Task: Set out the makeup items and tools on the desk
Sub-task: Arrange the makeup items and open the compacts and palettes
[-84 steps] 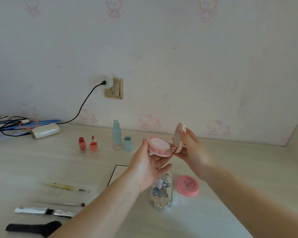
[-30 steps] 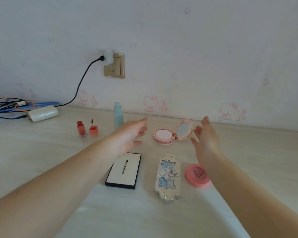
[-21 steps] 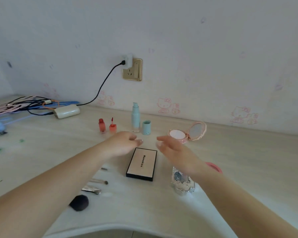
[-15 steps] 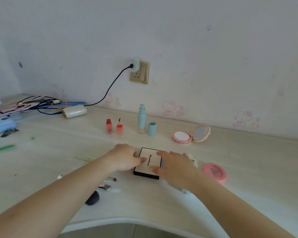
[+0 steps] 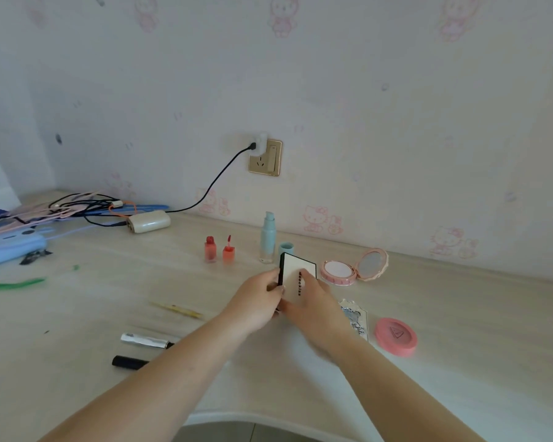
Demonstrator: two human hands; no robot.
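While both hands meet over the middle of the pale worktop [image 5: 460, 314], they hold a white, black-edged palette [image 5: 296, 275] tilted up off the surface, its far end raised toward the wall. The left hand [image 5: 256, 301] grips the palette's left edge with curled fingers; the right hand [image 5: 313, 306] curls around its right side, thumb lying over the printed face.

Just behind the palette stand a pale blue bottle [image 5: 267, 237] and its separate cap [image 5: 286, 249], partly hidden by the palette's top corner. Left of them — two small red lip tints [image 5: 219, 250], side by side and upright. To the right, an open pink compact [image 5: 353, 267] sits with its mirror lid tilted back. Near the right wrist lies a silver ornate case [image 5: 355, 317], half covered by the arm, and beside it a round coral pot [image 5: 395, 335], closed.

On the left of the worktop lie a thin yellow brush [image 5: 178, 310], a silver tube [image 5: 146, 340] and a black tool [image 5: 128, 362], partly hidden by the left forearm. Farther back — a tangle of cables [image 5: 87, 207], a cream charger [image 5: 148, 221] and a wall socket [image 5: 265, 157].
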